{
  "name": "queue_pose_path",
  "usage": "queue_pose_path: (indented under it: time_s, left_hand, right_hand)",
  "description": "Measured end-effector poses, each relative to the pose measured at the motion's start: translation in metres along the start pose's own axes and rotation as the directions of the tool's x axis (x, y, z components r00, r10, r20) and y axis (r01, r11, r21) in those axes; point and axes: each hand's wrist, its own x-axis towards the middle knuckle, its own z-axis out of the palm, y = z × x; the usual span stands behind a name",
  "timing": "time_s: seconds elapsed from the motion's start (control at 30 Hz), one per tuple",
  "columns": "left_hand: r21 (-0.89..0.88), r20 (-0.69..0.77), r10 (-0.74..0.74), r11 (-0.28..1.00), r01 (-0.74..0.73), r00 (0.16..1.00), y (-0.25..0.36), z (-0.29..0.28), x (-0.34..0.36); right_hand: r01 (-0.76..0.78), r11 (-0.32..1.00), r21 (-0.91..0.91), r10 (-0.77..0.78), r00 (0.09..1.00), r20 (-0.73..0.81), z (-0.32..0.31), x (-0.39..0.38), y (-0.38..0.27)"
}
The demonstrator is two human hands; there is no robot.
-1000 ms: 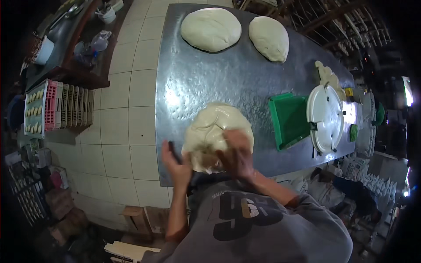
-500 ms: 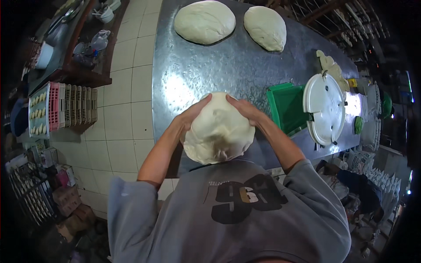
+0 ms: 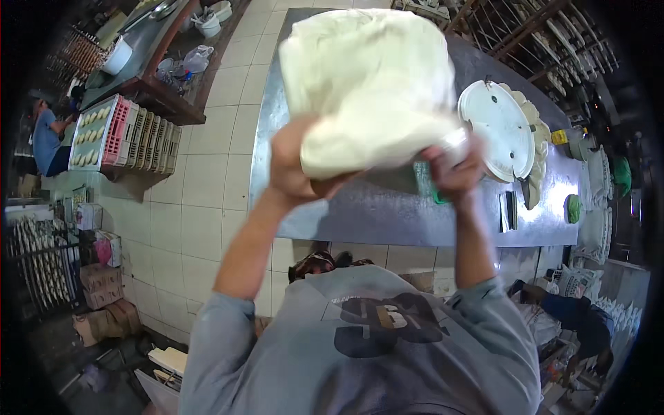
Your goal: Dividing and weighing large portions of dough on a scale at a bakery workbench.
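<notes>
Clamped on the dough (image 3: 373, 76) at its near corners, left hand (image 3: 296, 162) and right hand (image 3: 458, 169) hold it above the table (image 3: 387, 221) (outline blurred); probably heavy, soft, stretchy, best gripped wide in thick folds

Big soft dough (image 3: 370, 76), pale cream w/ folds, a bit blurry. It's up over the desk (image 3: 387, 218), nearer the L edge than the R. Near end's held btwn L fingers (image 3: 330, 184) & R fingers (image 3: 453, 173).
</notes>
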Motion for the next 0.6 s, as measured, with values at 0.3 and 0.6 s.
queue_pose_path:
  time_s: [0.3,0.6]
  left_hand:
    - [0.508,0.617,-0.739,0.113,0.854,-0.270,-0.029,-0.047,-0.146]
    - [0.591,0.400,-0.748,0.652,0.475,0.529,-0.194,0.013,-0.061]
  right_hand:
    - [-0.466,0.718,-0.517,0.628,0.113,0.770,-0.024,-0.166,0.045]
    - [-0.871,0.489,-0.047,0.862,0.490,-0.130,0.016,-0.140,0.130]
